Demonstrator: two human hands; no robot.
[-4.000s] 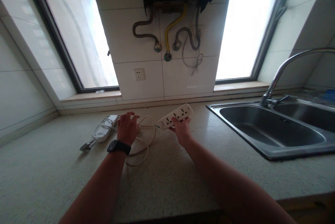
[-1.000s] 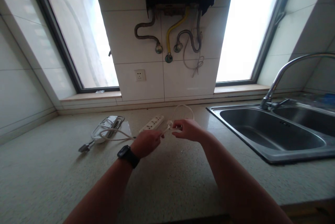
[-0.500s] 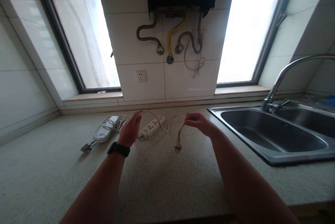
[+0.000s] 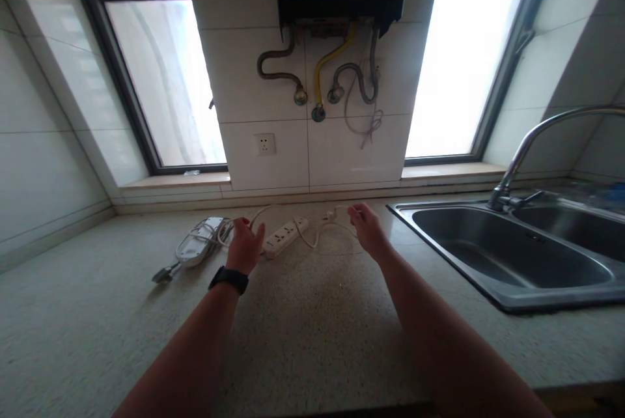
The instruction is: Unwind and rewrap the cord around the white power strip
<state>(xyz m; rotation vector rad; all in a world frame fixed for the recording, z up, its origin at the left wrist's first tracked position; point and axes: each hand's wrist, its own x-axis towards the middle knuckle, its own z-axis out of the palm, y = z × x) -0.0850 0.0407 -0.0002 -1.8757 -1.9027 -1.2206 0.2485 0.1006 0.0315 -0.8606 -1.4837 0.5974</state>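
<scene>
Power strip [image 4: 286, 236] on counter [image 4: 303, 333], left of sink [image 4: 508, 258].

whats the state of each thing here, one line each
left hand: open, by the cord, next to the power strip
right hand: fingers loosely open at the cord near the plug
power strip: lying flat on the counter, nothing plugged in
cord: loose, looped on the counter
second power strip: cord wrapped around it
wall socket: empty
faucet: no water running
sink: no water visible

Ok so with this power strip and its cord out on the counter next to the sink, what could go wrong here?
The plug lies near the sink, so splashes could wet it. The cord loops loosely between the left hand and the right hand, and could snag and drag the power strip.
</scene>
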